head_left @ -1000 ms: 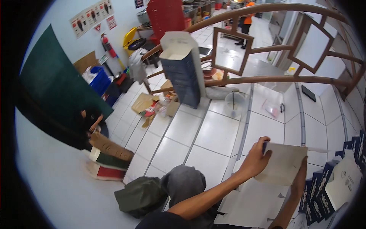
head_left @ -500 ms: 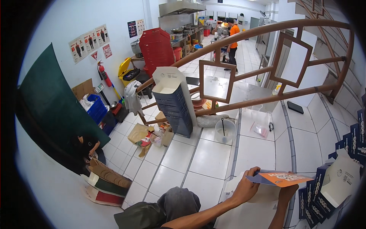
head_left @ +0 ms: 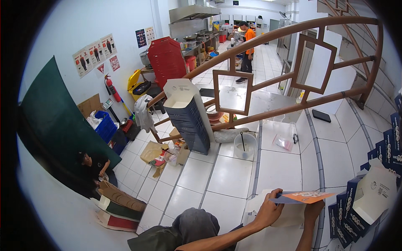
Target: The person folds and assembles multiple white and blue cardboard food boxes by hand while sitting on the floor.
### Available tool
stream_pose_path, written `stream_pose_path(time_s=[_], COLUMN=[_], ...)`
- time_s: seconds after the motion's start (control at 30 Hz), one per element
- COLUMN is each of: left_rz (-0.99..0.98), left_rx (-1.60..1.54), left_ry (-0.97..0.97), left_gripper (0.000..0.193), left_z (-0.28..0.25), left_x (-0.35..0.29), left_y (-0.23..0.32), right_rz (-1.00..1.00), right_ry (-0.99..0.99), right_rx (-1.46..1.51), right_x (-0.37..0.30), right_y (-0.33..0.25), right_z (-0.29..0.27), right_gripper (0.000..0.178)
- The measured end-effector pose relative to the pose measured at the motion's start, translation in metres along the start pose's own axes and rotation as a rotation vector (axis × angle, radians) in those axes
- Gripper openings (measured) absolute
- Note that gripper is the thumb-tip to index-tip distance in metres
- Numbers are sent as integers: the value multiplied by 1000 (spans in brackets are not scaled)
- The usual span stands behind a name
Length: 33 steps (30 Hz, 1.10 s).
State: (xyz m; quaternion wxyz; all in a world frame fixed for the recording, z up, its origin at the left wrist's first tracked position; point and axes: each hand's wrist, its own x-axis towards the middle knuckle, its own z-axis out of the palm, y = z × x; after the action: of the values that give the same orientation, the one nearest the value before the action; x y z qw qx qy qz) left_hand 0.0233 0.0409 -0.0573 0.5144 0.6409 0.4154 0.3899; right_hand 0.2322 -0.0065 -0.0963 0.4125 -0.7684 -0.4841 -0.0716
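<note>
Basically, L hand (head_left: 269,211) grips the L side of a cream-walled carton (head_left: 289,216) w/ an orange-and-blue panel (head_left: 310,196) on top, lower R, over pale card (head_left: 268,242); R hand (head_left: 313,212) is against its other side, below the panel. Nested navy cartons (head_left: 190,125) stand ahead, top one open, cream inside; more navy cartons (head_left: 341,207) far R. Clear bucket (head_left: 250,151) holds a dark stick; blue crate (head_left: 106,129) has a white plastic bag. Sfc = white tiled steps (head_left: 226,171), blk phone (head_left: 321,116) near brown railing (head_left: 274,83). Kitchen bkgd w/ orange-topped person (head_left: 250,35); another person (head_left: 100,165) by green panel (head_left: 50,113). R fingertips hidden, can't tell if closed; far-R cartons cut off by lens rim.
</note>
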Motion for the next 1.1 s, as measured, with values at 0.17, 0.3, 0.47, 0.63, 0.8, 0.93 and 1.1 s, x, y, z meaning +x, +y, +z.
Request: stream_pose_path(time_s=[0.17,0.3,0.47,0.63,0.8,0.93,1.1], left_rz=[18,47,28,-207,-303,-288,-324], left_rx=[-3,38,18,-73,-288,-323,-398], left_ry=[32,41,47,-91,-247,-269,-338], left_gripper=[41,41,40,44,55,60,60], left_z=[2,3,-3,-27,-20,-21,-28], left_x=[2,-1,8,30,32,33,33], left_y=[-4,-5,-8,1,-14,-18,-9], right_rz=[86,121,249,630,453,475,428], right_ry=[-73,43,-67,-354,-461,-393,-454], right_rx=[342,471,623,917,1144,1210,1064], right_x=[1,-2,-2,18,17,15,10], right_y=[3,0,11,-33,-41,-49,-13], right_z=[3,11,7,-41,-47,-42,-33], right_gripper=[24,22,27,37,47,37,42])
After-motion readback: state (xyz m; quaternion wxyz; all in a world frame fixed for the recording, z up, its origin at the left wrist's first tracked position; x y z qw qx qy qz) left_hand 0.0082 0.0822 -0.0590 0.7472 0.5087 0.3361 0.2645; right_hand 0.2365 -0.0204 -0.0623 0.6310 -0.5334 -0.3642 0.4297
